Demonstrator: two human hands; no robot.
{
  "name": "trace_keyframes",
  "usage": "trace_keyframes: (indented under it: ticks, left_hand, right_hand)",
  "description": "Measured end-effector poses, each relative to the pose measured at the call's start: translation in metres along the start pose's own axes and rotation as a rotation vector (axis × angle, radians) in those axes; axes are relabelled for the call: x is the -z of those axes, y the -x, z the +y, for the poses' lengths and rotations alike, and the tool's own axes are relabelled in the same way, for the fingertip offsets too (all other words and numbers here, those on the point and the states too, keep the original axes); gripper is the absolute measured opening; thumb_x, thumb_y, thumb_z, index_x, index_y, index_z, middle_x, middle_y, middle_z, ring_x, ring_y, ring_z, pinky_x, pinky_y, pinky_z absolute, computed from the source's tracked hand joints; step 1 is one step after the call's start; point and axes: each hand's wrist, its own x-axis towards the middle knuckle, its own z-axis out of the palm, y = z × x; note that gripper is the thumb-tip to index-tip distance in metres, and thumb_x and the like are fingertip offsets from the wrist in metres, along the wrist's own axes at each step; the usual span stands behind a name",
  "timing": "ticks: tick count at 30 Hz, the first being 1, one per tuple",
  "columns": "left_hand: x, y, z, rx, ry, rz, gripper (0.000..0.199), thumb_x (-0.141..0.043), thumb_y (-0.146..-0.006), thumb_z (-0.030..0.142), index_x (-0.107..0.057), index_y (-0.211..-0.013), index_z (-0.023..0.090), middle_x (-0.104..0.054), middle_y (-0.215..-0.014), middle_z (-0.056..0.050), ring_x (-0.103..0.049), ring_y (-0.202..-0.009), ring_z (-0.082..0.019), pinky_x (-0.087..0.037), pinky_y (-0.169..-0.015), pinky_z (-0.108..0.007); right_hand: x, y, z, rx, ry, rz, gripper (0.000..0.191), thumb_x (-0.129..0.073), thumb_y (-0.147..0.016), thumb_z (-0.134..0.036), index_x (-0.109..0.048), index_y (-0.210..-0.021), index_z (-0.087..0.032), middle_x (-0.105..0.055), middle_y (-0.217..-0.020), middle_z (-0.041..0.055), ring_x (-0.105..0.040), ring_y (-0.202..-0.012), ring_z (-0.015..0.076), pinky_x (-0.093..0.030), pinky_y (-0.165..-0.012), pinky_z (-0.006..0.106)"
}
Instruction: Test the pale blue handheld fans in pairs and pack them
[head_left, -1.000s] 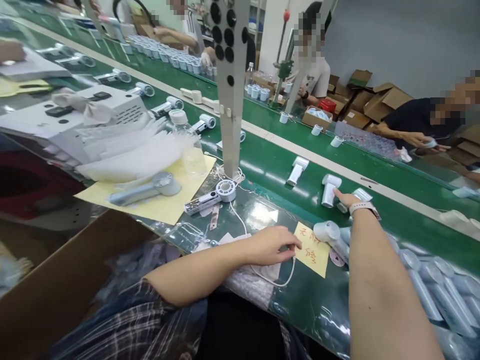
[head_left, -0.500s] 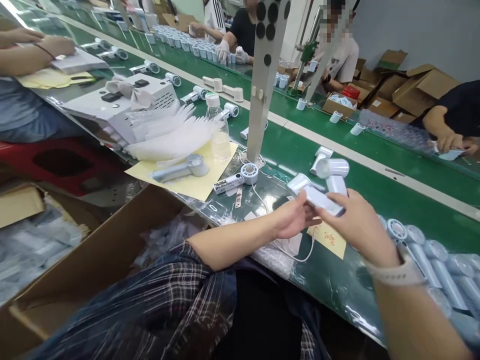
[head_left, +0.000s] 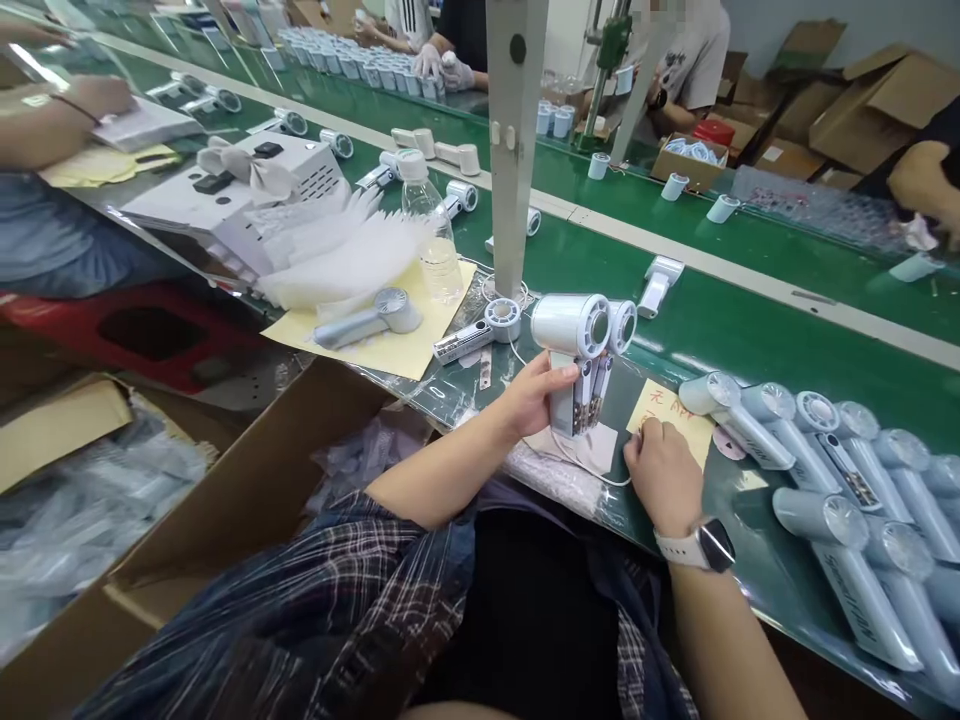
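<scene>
Head view: my left hand is closed around two handheld fans, a nearer fan and a farther fan, held side by side and upright above the table, their round heads on top. My right hand rests with curled fingers over the lower edge of a yellow note; I cannot tell whether it grips anything. A white cable runs behind the held fans and down to just beside that hand. Left of the fans, a third fan lies on the table near the foot of a metal post. Beyond it, a wrapped fan and a clear bottle sit on a yellow sheet, next to a heap of white sleeves. To my right, many bagged fans lie packed close together, and one fan lies by itself on the green belt ahead.
</scene>
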Motion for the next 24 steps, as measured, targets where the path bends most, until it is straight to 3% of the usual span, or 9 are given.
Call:
trace_keyframes:
  ticks: [2, 4, 6, 8, 11, 14, 20, 24]
  left_hand:
    - [-0.001, -0.001, 0.004, -0.012, 0.031, -0.022, 0.083, -0.094, -0.053, 0.081, -0.077, -0.102, 0.016, -0.081, -0.107, -0.014, -0.074, -0.122, -0.038, -0.062, -0.098, -0.044]
    - [-0.003, -0.001, 0.006, -0.011, 0.060, -0.032, 0.094, -0.083, -0.048, 0.097, -0.076, -0.096, 0.016, -0.080, -0.109, -0.015, -0.072, -0.125, -0.040, -0.062, -0.097, -0.044]
    - [-0.006, -0.002, 0.006, -0.012, 0.079, -0.045, 0.094, -0.079, -0.045, 0.101, -0.073, -0.086, 0.017, -0.079, -0.110, -0.016, -0.072, -0.125, -0.040, -0.063, -0.095, -0.045]
    - [-0.009, -0.003, 0.006, -0.032, 0.095, -0.054, 0.089, -0.078, -0.046, 0.101, -0.068, -0.077, 0.017, -0.079, -0.109, -0.016, -0.072, -0.124, -0.039, -0.063, -0.094, -0.045]
    - [-0.013, -0.004, 0.008, -0.044, 0.102, -0.061, 0.089, -0.075, -0.046, 0.103, -0.065, -0.072, 0.018, -0.078, -0.110, -0.015, -0.072, -0.123, -0.037, -0.063, -0.094, -0.045]
    - [-0.015, -0.002, 0.008, -0.054, 0.052, -0.047, 0.092, -0.072, -0.042, 0.106, -0.063, -0.068, 0.018, -0.079, -0.105, -0.014, -0.075, -0.116, -0.035, -0.062, -0.089, -0.040]
    - [-0.015, 0.000, -0.004, -0.095, 0.048, 0.018, 0.093, -0.072, -0.038, 0.107, -0.062, -0.065, 0.018, -0.079, -0.096, -0.012, -0.077, -0.096, -0.031, -0.059, -0.078, -0.038]
    - [-0.016, 0.000, -0.001, -0.098, 0.086, 0.009, 0.093, -0.072, -0.041, 0.107, -0.061, -0.066, 0.018, -0.078, -0.101, -0.014, -0.075, -0.108, -0.034, -0.060, -0.081, -0.039]
  right_hand:
    - [-0.003, 0.009, -0.005, 0.028, -0.049, -0.048, 0.031, -0.058, -0.091, -0.055, -0.058, -0.082, -0.024, -0.070, -0.079, 0.0099, -0.069, -0.082, 0.0284, -0.054, -0.075, 0.040]
    - [0.001, 0.021, -0.014, 0.050, -0.204, -0.188, 0.036, -0.059, -0.092, -0.058, -0.066, -0.094, -0.023, -0.073, -0.078, 0.0072, -0.071, -0.074, 0.0258, -0.057, -0.072, 0.039]
    - [0.004, 0.033, -0.026, 0.055, -0.412, -0.365, 0.042, -0.068, -0.089, -0.062, -0.073, -0.099, -0.022, -0.073, -0.072, 0.0047, -0.071, -0.066, 0.0241, -0.058, -0.066, 0.037]
    - [0.003, 0.039, -0.039, 0.052, -0.555, -0.447, 0.040, -0.077, -0.084, -0.060, -0.077, -0.091, -0.021, -0.070, -0.063, 0.0026, -0.067, -0.057, 0.0221, -0.056, -0.058, 0.035]
    - [-0.009, 0.044, -0.054, 0.102, -0.593, -0.335, 0.034, -0.080, -0.086, -0.054, -0.074, -0.076, -0.021, -0.068, -0.060, 0.0017, -0.064, -0.054, 0.0187, -0.051, -0.054, 0.031]
    - [-0.025, 0.051, -0.061, 0.135, -0.670, -0.222, 0.033, -0.076, -0.094, -0.051, -0.071, -0.079, -0.022, -0.067, -0.062, 0.0003, -0.065, -0.058, 0.0172, -0.052, -0.058, 0.030]
    - [-0.040, 0.068, -0.071, 0.049, -0.996, -0.198, 0.043, -0.067, -0.104, -0.051, -0.054, -0.073, -0.024, -0.045, -0.048, -0.0090, -0.047, -0.041, 0.0115, -0.053, -0.056, 0.030]
    - [-0.028, 0.062, -0.069, 0.181, -0.697, -0.226, 0.040, -0.063, -0.104, -0.055, -0.064, -0.080, -0.023, -0.067, -0.068, 0.0008, -0.066, -0.064, 0.0187, -0.056, -0.067, 0.033]
